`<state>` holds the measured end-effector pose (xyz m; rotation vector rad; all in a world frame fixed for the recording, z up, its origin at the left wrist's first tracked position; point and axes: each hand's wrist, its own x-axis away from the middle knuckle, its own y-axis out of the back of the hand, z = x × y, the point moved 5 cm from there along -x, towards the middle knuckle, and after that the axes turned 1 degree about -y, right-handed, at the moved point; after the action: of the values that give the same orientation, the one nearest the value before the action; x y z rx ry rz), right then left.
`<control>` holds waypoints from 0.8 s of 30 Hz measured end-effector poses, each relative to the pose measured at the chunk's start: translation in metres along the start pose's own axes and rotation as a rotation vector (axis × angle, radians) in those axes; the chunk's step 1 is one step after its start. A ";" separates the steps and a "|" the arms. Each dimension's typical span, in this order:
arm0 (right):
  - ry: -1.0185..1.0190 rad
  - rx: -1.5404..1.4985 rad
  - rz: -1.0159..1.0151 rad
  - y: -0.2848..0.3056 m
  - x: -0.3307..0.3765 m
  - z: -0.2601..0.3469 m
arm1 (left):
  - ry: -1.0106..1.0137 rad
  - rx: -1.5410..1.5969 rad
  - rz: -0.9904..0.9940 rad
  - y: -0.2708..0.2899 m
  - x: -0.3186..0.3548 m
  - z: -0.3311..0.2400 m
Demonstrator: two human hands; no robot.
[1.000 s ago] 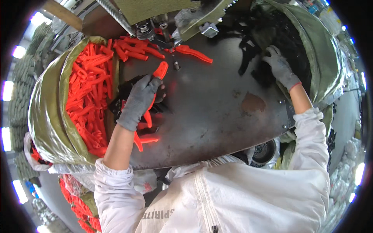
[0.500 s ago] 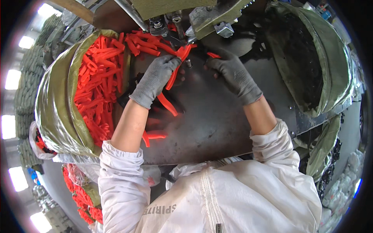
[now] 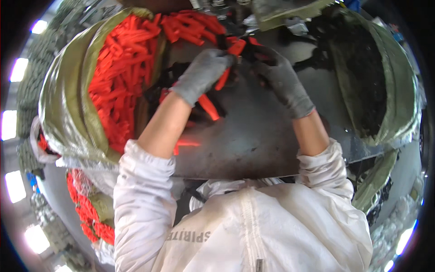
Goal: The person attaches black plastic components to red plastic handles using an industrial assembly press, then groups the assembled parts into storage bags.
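My gloved left hand (image 3: 206,72) is closed on a long red plastic piece (image 3: 223,78), which slants down past the fingers. My gloved right hand (image 3: 283,81) is close beside it, fingers curled in. At its fingertips shows the end of a small red plastic piece (image 3: 254,41), mostly hidden. Dark shapes between the two hands are too blurred to name. Below the left wrist, another red plastic piece (image 3: 208,108) lies on the dark metal table (image 3: 253,154). More red pieces (image 3: 192,26) are heaped at the table's far left.
An olive sack (image 3: 68,97) full of red pieces stands at the left. At the right is another olive sack (image 3: 401,86) with black contents. Machine parts (image 3: 290,13) stand at the far edge. Black pieces (image 3: 312,56) lie near the right sack.
The view has shifted, and the machine now shows less at the top. My hands have drawn closer together, the left still holding its red piece.
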<state>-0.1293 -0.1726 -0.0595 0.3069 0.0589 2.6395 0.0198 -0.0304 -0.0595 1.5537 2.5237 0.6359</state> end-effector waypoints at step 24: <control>-0.187 -0.071 0.099 -0.004 0.026 0.025 | 0.419 -0.150 -0.228 0.173 0.159 -0.039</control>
<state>-0.1443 -0.1572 -0.0305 0.5436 -0.1138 2.6894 0.0767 0.1640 0.0651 1.1565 2.8020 1.1894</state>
